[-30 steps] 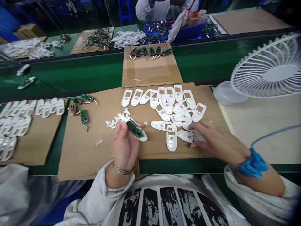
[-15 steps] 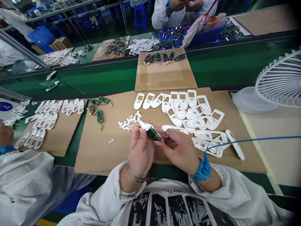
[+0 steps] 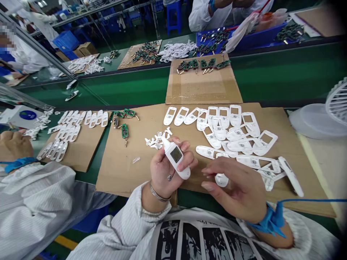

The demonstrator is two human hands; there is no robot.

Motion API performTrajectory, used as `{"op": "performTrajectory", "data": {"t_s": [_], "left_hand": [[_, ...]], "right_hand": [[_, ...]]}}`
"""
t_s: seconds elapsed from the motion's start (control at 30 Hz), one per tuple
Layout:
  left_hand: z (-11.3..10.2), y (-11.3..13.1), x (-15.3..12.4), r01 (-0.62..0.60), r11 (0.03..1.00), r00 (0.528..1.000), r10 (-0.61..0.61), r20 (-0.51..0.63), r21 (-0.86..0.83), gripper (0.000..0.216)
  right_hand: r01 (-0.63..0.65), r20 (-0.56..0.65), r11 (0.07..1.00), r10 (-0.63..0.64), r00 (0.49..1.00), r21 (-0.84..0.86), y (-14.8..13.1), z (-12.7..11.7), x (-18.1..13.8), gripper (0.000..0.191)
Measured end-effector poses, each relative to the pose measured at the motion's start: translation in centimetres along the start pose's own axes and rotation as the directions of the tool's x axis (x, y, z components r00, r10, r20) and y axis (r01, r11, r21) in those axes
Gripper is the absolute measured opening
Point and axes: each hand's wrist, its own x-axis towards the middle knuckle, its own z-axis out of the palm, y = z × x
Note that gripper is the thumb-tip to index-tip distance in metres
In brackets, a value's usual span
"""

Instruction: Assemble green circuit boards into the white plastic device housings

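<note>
At the far left, a co-worker's hand (image 3: 15, 144) lies by a small brown cardboard sheet (image 3: 86, 157) that carries rows of white plastic shells (image 3: 71, 133). Next to it is the big brown cardboard sheet (image 3: 121, 169). Near its far left corner lie green circuit boards with gold pins (image 3: 124, 130). A little heap of tiny white plastic bits (image 3: 157, 139) sits just to their right.

Over the middle of the near edge, the left hand (image 3: 165, 171) is wrapped tight around a white plastic gadget with a dark little window (image 3: 176, 159). Its nose points up and away. A small silver bit (image 3: 170, 177) hangs out by the palm. The right hand (image 3: 235, 189) floats just beside the gadget with its fingers loose and apart, holding nothing. A white plastic shell half (image 3: 221, 180) lies right by its fingertips. More white shells with window holes (image 3: 244, 139) are spread toward the far right corner.

To do this well, I think the left hand should grip the gadget by its sides and stay off the window. The silver bit looks easy to pinch, so it is best tucked in before any squeezing. The right hand should take one shell only.
</note>
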Motion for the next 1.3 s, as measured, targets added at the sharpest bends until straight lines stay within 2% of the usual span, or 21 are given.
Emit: {"op": "performTrajectory", "data": {"t_s": [0.1, 0.23, 0.5, 0.87, 1.0, 1.1, 1.17, 1.23, 1.3], "left_hand": [[0.0, 0.2, -0.1, 0.087, 0.995, 0.996, -0.086, 0.028, -0.056, 0.018], [0.2, 0.4, -0.2, 0.142, 0.979, 0.989, -0.135, 0.058, -0.147, 0.011], [0.4, 0.5, -0.2, 0.133, 0.973, 0.990, -0.139, -0.024, -0.187, 0.011], [0.2, 0.4, -0.1, 0.145, 0.951, 0.988, -0.153, -0.008, -0.272, 0.011], [0.2, -0.1, 0.0, 0.033, 0.984, 0.997, -0.045, -0.061, -0.177, 0.012], [0.3, -0.9, 0.0, -0.102, 0.995, 0.975, 0.095, -0.200, -0.024, 0.009], [0.4, -1.3, 0.0, -0.171, 0.984, 0.952, 0.180, -0.249, 0.054, 0.010], [0.3, -1.7, 0.0, -0.203, 0.973, 0.945, 0.224, -0.237, 0.109, 0.014], [-0.1, -2.0, -0.2, -0.198, 0.964, 0.949, 0.234, -0.210, 0.178, 0.020]], "right_hand": [[-0.020, 0.006, 1.000, 0.020, 1.000, 0.001, 0.1, -0.2, 0.0, 0.005], [-0.044, 0.034, 0.999, 0.044, 0.998, 0.007, 0.2, 0.2, 0.0, 0.005], [-0.053, 0.054, 0.998, 0.052, 0.997, 0.020, 0.1, 0.1, 0.0, 0.007], [-0.041, 0.045, 0.999, 0.040, 0.998, 0.016, 0.3, 0.2, -0.1, 0.008], [-0.066, 0.078, 0.997, 0.068, 0.995, -0.031, 0.6, 1.0, 0.0, 0.004], [-0.135, 0.086, 0.976, 0.151, 0.985, -0.170, 1.0, 2.2, -0.2, 0.030], [-0.171, 0.050, 0.953, 0.189, 0.981, -0.249, 1.3, 2.9, -0.3, 0.034], [-0.197, 0.027, 0.946, 0.211, 0.977, -0.257, 1.5, 3.3, -0.4, 0.029], [-0.248, 0.041, 0.949, 0.261, 0.965, -0.195, 1.7, 3.5, -0.3, 0.025]]}}
